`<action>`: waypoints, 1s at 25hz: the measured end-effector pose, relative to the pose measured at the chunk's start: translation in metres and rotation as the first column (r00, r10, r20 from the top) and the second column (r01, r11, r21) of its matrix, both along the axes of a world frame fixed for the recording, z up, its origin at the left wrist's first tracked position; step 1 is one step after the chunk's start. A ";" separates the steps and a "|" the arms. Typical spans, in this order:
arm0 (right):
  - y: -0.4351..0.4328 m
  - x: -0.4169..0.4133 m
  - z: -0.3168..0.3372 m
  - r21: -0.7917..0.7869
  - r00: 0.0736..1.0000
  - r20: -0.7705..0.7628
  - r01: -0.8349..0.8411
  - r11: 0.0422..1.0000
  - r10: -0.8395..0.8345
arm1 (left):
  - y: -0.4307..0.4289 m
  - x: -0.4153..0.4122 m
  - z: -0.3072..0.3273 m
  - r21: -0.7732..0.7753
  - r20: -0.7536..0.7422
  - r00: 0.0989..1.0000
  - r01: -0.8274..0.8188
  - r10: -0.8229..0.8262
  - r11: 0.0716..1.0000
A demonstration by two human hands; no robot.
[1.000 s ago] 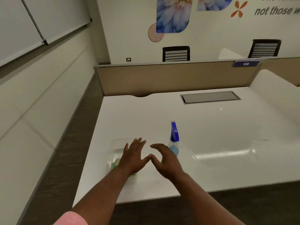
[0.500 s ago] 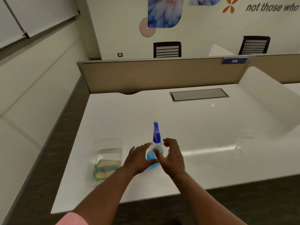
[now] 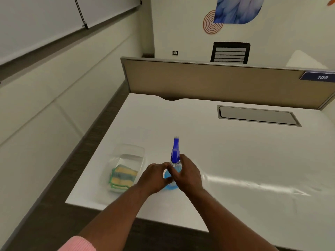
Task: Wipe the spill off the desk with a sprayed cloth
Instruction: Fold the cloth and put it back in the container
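A clear spray bottle (image 3: 175, 156) with blue liquid and a blue nozzle stands upright near the front of the white desk (image 3: 235, 151). My right hand (image 3: 188, 173) wraps around the bottle's body from the right. My left hand (image 3: 154, 177) closes against its lower part from the left. A folded yellow, green and blue cloth (image 3: 123, 176) lies in a clear plastic tray (image 3: 132, 151) just left of my hands. A wet sheen (image 3: 253, 185) stretches across the desk to the right of the bottle.
A tan divider panel (image 3: 208, 82) walls the desk's far edge, with a blue "109" tag (image 3: 320, 77). A grey cable hatch (image 3: 257, 115) is set into the desk at the back right. A black chair (image 3: 230, 52) stands beyond the divider. Floor runs along the left.
Both hands have moved forward from open above the desk and closed around the spray bottle. The view has shifted left and nearer, so the tray with the cloth shows fully.
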State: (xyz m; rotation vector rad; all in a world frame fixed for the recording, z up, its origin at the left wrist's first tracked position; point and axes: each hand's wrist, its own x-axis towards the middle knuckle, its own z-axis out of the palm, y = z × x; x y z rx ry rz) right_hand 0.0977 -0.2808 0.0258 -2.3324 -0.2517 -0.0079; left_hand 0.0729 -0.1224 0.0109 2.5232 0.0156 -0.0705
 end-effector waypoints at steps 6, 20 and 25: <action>0.027 0.014 0.034 0.056 0.982 0.186 -0.041 0.998 0.030 | 0.054 -0.027 0.008 0.298 -0.042 0.996 -0.058 0.073 0.953; 0.188 0.052 0.104 0.147 0.984 0.179 -0.031 0.989 0.004 | 0.156 -0.050 -0.031 0.239 -0.152 0.914 -0.335 0.376 0.911; 0.219 0.052 0.066 0.104 0.996 0.066 0.045 0.994 -0.052 | 0.155 -0.054 -0.031 0.209 -0.089 0.922 -0.352 0.376 0.912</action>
